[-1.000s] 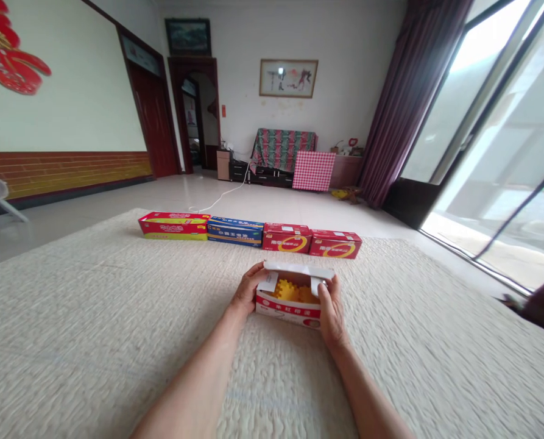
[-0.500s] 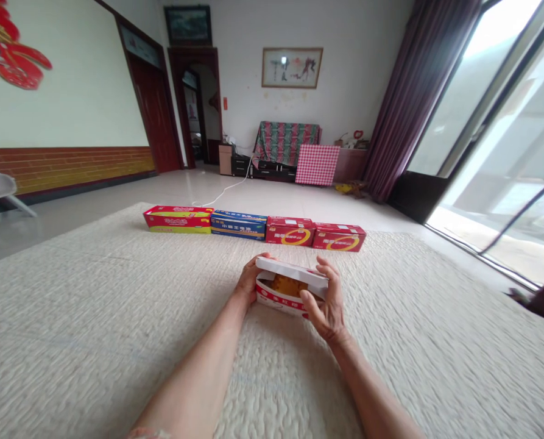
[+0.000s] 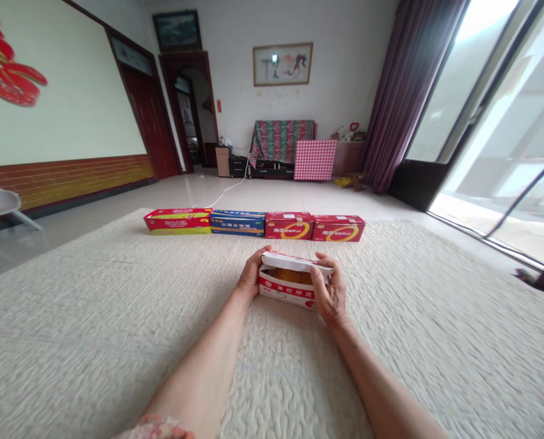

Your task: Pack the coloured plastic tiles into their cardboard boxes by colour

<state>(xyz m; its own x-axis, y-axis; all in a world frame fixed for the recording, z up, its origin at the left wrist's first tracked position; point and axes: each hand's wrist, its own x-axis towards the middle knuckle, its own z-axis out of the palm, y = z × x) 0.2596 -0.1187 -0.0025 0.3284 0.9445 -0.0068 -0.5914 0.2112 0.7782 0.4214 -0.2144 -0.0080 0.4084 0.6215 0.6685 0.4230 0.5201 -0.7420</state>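
A small red and white cardboard box (image 3: 286,291) rests on the pale quilted mat, held between both hands. Its white lid flap (image 3: 290,262) is partly lowered, and something yellow-orange (image 3: 294,276) shows through the gap. My left hand (image 3: 252,274) wraps round the box's left end, its fingers mostly hidden behind it. Around the right end is my right hand (image 3: 332,291), the thumb at the front edge by the opening and the fingers over the lid's right corner.
Beyond the hands stand boxes in a row: a red and yellow-green box (image 3: 178,222), a blue box (image 3: 237,224), a red box (image 3: 289,227) and another red box (image 3: 338,228). The quilted mat (image 3: 116,329) spreads under everything. A white chair (image 3: 0,201) is at far left.
The lid flap has come down further over the opening, so less of the yellow-orange content shows. My right hand has closed in on the box's right end. The camera view has shifted slightly.
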